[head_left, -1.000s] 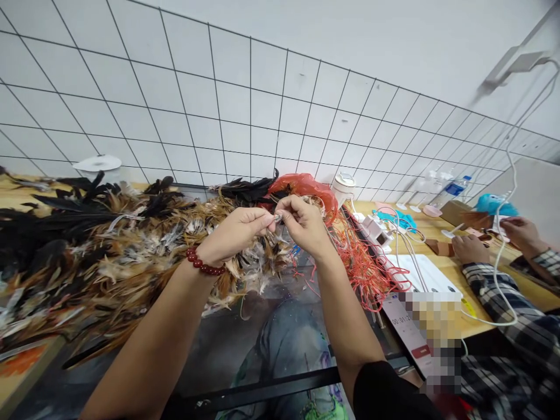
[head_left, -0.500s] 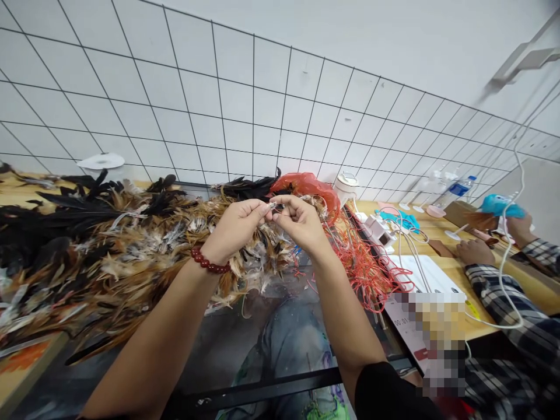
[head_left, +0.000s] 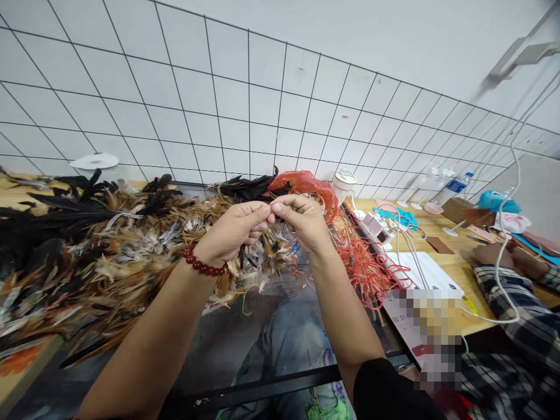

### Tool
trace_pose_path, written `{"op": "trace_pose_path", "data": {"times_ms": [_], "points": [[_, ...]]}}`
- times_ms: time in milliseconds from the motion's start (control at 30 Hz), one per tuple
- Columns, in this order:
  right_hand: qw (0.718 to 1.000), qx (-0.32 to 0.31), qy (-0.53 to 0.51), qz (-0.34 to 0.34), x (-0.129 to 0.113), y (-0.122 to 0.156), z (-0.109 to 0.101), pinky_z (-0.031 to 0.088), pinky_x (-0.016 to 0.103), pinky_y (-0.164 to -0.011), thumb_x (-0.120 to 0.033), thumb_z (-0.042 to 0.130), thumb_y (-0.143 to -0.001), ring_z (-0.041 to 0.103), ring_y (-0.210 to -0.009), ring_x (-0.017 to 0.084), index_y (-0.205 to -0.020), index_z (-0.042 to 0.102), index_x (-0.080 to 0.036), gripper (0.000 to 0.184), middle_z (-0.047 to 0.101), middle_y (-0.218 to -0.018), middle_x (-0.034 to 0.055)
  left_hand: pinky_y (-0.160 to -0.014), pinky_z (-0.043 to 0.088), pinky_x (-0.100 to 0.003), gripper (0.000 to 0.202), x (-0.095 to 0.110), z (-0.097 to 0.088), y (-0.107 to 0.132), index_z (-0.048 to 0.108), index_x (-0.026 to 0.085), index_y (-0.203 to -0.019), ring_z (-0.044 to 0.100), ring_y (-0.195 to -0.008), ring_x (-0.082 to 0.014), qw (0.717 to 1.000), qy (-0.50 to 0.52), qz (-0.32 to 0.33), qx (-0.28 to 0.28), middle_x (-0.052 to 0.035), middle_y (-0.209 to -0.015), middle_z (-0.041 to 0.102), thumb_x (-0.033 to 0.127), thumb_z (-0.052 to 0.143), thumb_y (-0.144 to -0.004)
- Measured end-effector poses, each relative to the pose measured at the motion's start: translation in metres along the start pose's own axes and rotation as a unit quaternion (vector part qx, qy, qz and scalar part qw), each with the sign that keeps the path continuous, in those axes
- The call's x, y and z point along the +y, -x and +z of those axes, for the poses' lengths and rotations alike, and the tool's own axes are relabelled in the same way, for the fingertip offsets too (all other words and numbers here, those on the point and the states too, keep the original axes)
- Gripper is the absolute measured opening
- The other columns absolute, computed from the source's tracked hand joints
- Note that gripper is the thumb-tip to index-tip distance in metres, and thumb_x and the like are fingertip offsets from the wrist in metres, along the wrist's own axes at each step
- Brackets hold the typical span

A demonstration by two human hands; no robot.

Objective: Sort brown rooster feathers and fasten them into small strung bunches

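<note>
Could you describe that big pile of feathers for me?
The feather pile is loose, tousled and soft-looking: long, dark plumes mostly at left and back, brown, tan and whitish ones elsewhere. It sprawls in front of the wire grid. The left hand hides part of it; I can't tell whether they touch.

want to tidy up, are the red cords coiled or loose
Loose: the red cords lie in a tangled heap, strands crossing, to the right of the right hand.
</note>
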State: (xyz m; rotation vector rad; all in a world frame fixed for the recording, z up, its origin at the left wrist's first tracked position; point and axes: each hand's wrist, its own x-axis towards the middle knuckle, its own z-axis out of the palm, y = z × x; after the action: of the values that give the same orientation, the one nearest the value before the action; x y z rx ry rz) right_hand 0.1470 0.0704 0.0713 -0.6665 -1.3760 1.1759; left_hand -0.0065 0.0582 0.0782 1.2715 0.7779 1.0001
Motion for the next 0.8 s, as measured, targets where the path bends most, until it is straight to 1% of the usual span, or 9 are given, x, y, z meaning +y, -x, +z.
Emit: {"op": "trace_pose_path", "data": {"times_ms": [100,200,233,367,433,533,633,700,800], "points": [[1.0,-0.001,0.02,-0.011,0.0012,-0.0008,-0.0022,0.045,0.024,-0.061,-0.047,0.078,-0.067,0.054,-0.062,0.01,-0.07,0.067,-0.017,0.032,0.062,-0.061,-0.0012,-0.039,0.014,-0.014,0.039,-0.0015,0.0022,-0.0011,0.058,0.013,-0.072,0.021,-0.042,-0.0022,1.0,-0.02,0.003,0.009,0.0073,-0.052,0.031,0.049,0.073,-0.075],[0.999,0.011,0.041,-0.011,0.0025,-0.0017,-0.0042,0.045,0.024,-0.06,-0.047,0.077,-0.068,0.054,-0.059,0.009,-0.07,0.066,-0.017,0.032,0.063,-0.061,-0.0011,-0.039,0.013,-0.015,0.037,-0.0027,0.0039,-0.0025,0.058,0.013,-0.074,0.021,-0.042,-0.0017,0.999,-0.033,0.005,0.017,0.0046,-0.056,0.04,0.048,0.071,-0.077],[0.999,0.017,0.049,-0.01,0.0028,-0.0019,-0.0046,0.045,0.024,-0.059,-0.047,0.077,-0.068,0.054,-0.058,0.009,-0.071,0.066,-0.016,0.032,0.062,-0.061,-0.0013,-0.038,0.013,-0.015,0.037,-0.0029,0.004,-0.0028,0.058,0.012,-0.073,0.02,-0.042,-0.0016,0.999,-0.037,0.004,0.02,0.0046,-0.056,0.04,0.047,0.07,-0.077],[0.997,0.02,0.067,-0.007,0.0022,-0.0025,-0.0055,0.046,0.026,-0.06,-0.047,0.076,-0.069,0.055,-0.058,0.01,-0.07,0.065,-0.017,0.032,0.062,-0.06,-0.0015,-0.039,0.012,-0.016,0.038,-0.0017,0.0019,-0.0027,0.056,0.014,-0.07,0.016,-0.042,-0.002,0.999,-0.033,-0.005,0.023,0.0094,-0.052,0.024,0.047,0.075,-0.073],[0.997,0.017,0.07,-0.008,0.0015,-0.0025,-0.0061,0.047,0.026,-0.06,-0.047,0.077,-0.068,0.055,-0.058,0.01,-0.069,0.065,-0.017,0.032,0.062,-0.06,-0.0016,-0.039,0.012,-0.016,0.039,-0.0005,0.0004,-0.002,0.056,0.014,-0.07,0.016,-0.042,-0.002,0.999,-0.03,-0.013,0.015,0.0101,-0.053,0.021,0.047,0.078,-0.07],[0.998,0.005,0.064,-0.011,0.0015,-0.0023,-0.0073,0.046,0.025,-0.061,-0.045,0.078,-0.067,0.055,-0.059,0.01,-0.07,0.066,-0.016,0.031,0.063,-0.061,-0.0014,-0.039,0.013,-0.015,0.04,0.0015,-0.0003,-0.001,0.058,0.013,-0.07,0.018,-0.042,-0.0014,0.999,-0.044,-0.018,0.005,0.008,-0.053,0.03,0.047,0.079,-0.068],[0.999,-0.016,0.044,-0.025,0.0026,-0.0017,-0.0084,0.046,0.025,-0.063,-0.042,0.077,-0.07,0.056,-0.062,0.009,-0.069,0.067,-0.016,0.028,0.064,-0.063,-0.0009,-0.039,0.013,-0.016,0.038,0.0021,0.0004,-0.0004,0.061,0.011,-0.071,0.022,-0.042,-0.0013,0.998,-0.053,-0.01,0.014,0.0045,-0.055,0.04,0.046,0.078,-0.069],[0.999,-0.027,0.03,-0.032,0.0032,-0.0013,-0.0086,0.046,0.024,-0.064,-0.042,0.076,-0.072,0.056,-0.062,0.009,-0.07,0.067,-0.016,0.027,0.063,-0.064,-0.001,-0.039,0.012,-0.016,0.037,0.0015,0.0009,-0.0006,0.062,0.011,-0.072,0.021,-0.042,-0.0015,0.999,-0.035,-0.009,0.014,0.005,-0.053,0.038,0.045,0.078,-0.069],[0.998,-0.032,0.032,-0.039,0.0023,-0.0007,-0.009,0.046,0.025,-0.063,-0.046,0.074,-0.073,0.055,-0.062,0.009,-0.071,0.067,-0.017,0.03,0.063,-0.064,-0.0009,-0.039,0.011,-0.016,0.04,0.0002,0.0021,-0.0011,0.062,0.012,-0.074,0.019,-0.041,-0.0014,1.0,0.011,-0.023,-0.002,0.0063,-0.051,0.035,0.048,0.079,-0.067]]}}
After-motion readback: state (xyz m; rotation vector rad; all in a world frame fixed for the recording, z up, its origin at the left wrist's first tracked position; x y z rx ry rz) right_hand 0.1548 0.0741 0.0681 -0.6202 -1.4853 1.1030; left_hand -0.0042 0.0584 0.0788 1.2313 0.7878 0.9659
